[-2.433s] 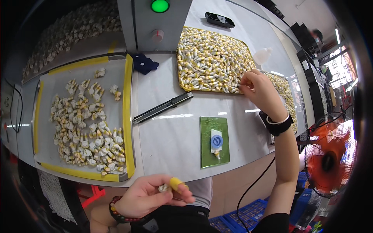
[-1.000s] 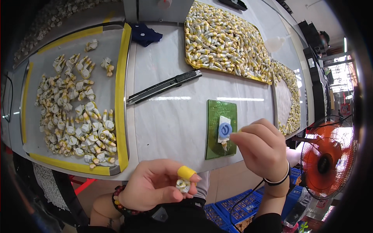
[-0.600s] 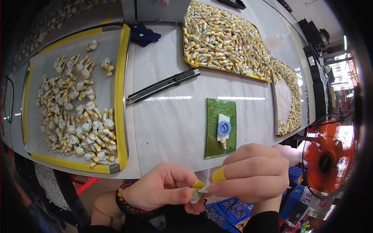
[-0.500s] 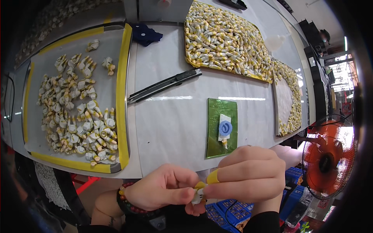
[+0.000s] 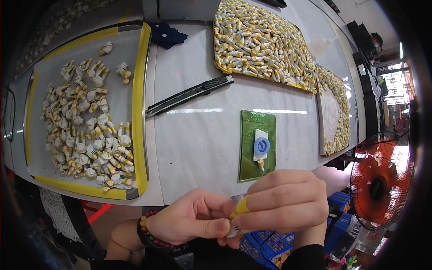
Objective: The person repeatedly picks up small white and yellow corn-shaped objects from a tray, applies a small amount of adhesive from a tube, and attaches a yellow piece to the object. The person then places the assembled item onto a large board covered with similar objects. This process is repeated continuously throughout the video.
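Observation:
My left hand (image 5: 198,216) pinches a small white-and-yellow moulded piece (image 5: 233,230) between thumb and fingers, low in front of me. From the other side, my right hand (image 5: 285,202) closes its fingertips on the same piece, so most of it is hidden. A yellow band (image 5: 242,206) wraps a finger of the right hand. Just beyond the hands lies a green mat (image 5: 252,168). On it are a white pad and a blue round part (image 5: 262,146), with a small yellow-tipped end sticking out below.
A yellow-taped tray (image 5: 141,112) at left holds many white-and-yellow pieces. Similar slender pieces fill a tray (image 5: 265,45) at the back and partly cover a board (image 5: 328,112) at right. A black utility knife (image 5: 191,96) and dark cloth (image 5: 166,36) lie between; an orange fan (image 5: 378,186) stands right.
Both hands stay closed around the small piece, with the right fingers shifted slightly left. The whole view has tilted a little; nothing on the table has plainly moved.

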`<state>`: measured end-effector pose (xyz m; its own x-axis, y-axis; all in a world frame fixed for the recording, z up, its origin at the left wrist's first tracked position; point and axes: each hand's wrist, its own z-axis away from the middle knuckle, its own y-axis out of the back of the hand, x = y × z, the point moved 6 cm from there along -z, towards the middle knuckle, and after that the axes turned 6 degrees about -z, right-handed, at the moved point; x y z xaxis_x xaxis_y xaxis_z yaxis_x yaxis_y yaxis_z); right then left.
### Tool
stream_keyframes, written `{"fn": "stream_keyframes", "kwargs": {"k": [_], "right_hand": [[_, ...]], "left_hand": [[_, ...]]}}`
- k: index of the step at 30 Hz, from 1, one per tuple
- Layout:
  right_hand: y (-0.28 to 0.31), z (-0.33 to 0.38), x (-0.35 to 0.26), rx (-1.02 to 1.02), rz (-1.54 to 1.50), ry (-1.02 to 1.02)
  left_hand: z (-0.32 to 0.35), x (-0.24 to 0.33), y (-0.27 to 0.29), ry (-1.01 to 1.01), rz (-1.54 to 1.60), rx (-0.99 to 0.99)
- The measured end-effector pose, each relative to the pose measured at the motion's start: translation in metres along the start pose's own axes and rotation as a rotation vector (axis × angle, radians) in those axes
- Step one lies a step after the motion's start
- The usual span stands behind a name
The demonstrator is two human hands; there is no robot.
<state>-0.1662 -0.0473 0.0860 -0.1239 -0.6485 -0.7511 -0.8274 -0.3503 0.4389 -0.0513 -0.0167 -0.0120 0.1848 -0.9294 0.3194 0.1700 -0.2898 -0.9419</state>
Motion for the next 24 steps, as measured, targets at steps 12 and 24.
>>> {"fn": "stream_keyframes", "kwargs": {"k": [12, 24], "right_hand": [[0.002, 0.015, -0.021, 0.141, 0.241, -0.129], [-0.002, 0.017, -0.032, -0.049, 0.202, -0.059]], "left_hand": [[0.01, 0.035, -0.01, -0.497, -0.853, 0.385], [0.015, 0.046, -0.019, -0.673, -1.068, 0.311]]}}
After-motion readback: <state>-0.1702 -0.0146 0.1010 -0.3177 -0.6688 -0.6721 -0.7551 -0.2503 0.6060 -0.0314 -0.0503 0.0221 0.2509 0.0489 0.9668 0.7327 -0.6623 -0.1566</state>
